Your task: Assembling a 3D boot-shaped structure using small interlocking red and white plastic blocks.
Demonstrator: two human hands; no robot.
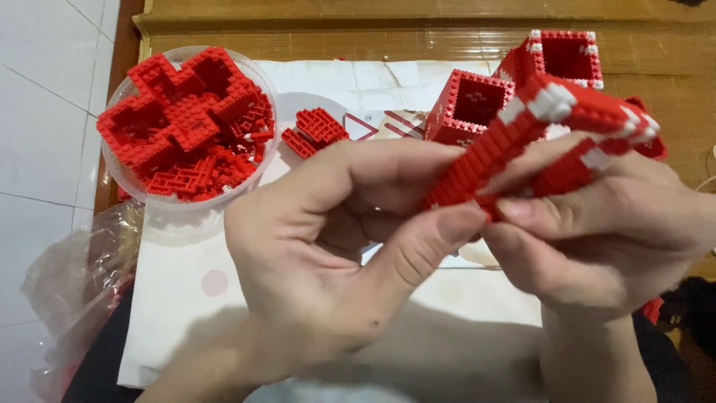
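Head view: both hands hold a red-and-white brick strip (537, 142) up over the tabletop (418, 37). The left hand (328, 246) pinches its lower end in a clenched grip; the right hand (604, 231) clasps the middle. It looks light, rigid, yet likely to snap at seams, so support near the joints.

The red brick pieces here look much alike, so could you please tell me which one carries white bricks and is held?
It is the long red-and-white strip, pinched between the left hand and right hand; the others lie loose.
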